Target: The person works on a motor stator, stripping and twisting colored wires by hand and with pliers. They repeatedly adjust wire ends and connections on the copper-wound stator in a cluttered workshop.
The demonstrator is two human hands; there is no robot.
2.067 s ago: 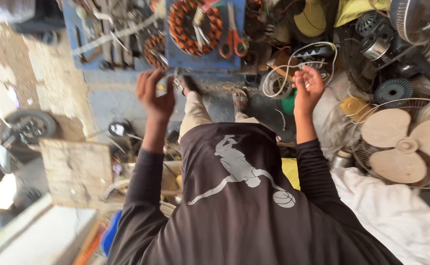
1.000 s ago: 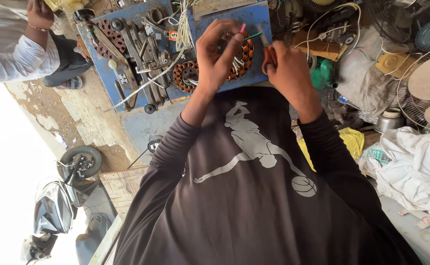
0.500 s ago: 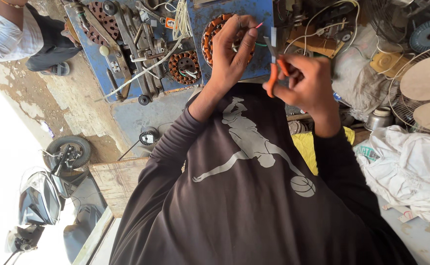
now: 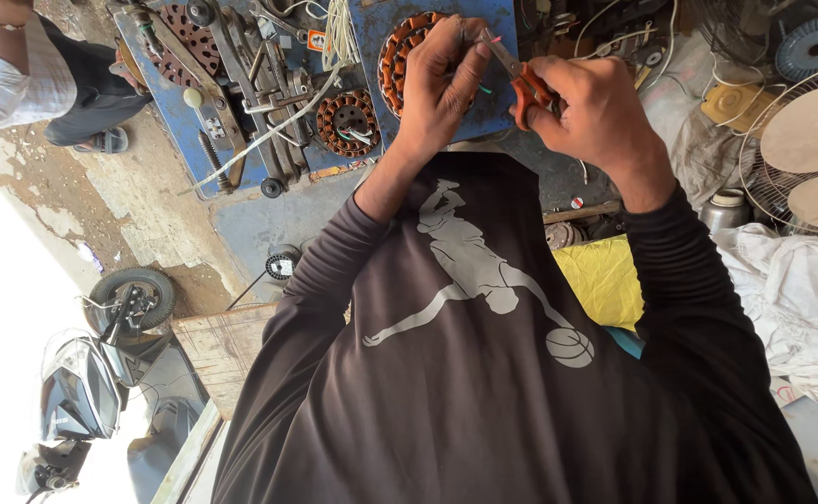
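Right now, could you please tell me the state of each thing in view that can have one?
Left hand: gripping the rim of the stator.
Stator: copper-wound, lying on the blue board, partly hidden by the hand.
Right hand: closed around the orange-handled pliers.
Pliers: held, tip pointed at the stator; whether the jaws are open or shut cannot be told.
Second stator: lying loose, untouched.
Fan: lying still, blades exposed.

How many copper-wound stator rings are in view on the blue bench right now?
3. One under the left hand, the big stator ring; a smaller stator left of it; a third stator at the bench's far left top. More may be hidden under tools.
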